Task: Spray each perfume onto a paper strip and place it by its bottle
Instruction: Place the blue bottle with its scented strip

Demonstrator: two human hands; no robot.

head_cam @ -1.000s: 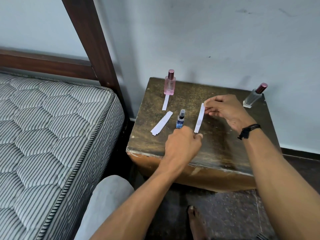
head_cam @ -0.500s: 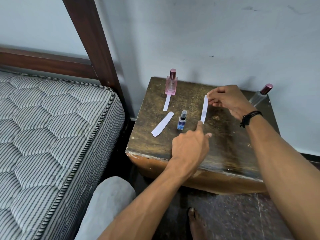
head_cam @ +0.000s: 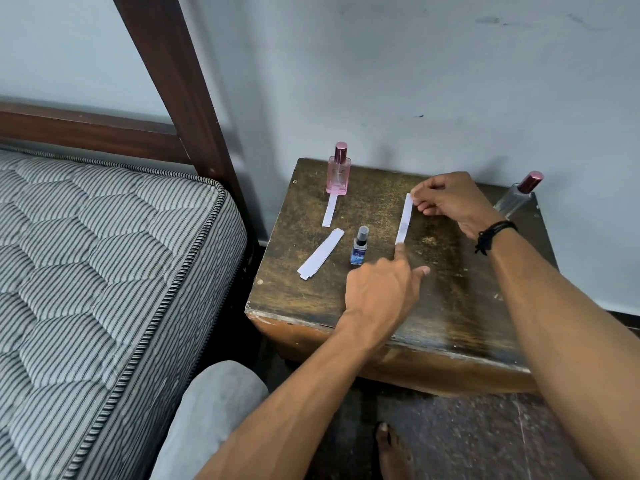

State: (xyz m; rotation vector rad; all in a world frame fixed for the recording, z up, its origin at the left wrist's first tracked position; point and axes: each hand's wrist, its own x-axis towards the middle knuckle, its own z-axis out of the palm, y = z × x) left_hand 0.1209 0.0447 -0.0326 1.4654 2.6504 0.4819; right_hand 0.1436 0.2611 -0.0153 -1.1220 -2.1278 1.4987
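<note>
The label on the small blue spray bottle point(head_cam: 359, 247) is too small to read, and its base is partly covered by the left hand point(head_cam: 379, 284). Faint lettering on the pink perfume bottle point(head_cam: 338, 173) cannot be made out. The clear bottle point(head_cam: 517, 199) at the far right of the worktop point(head_cam: 450, 306) is blurred, and its lower part is hidden behind the right hand point(head_cam: 450, 202) and wrist. The far end of the paper strip point(head_cam: 404, 219) is covered by the right fingers point(head_cam: 420, 194). How many strips lie in the loose stack point(head_cam: 320, 254) cannot be counted. The mattress point(head_cam: 86, 271) is cut off at the left and bottom edges, the bare foot point(head_cam: 393, 452) at the bottom.
</note>
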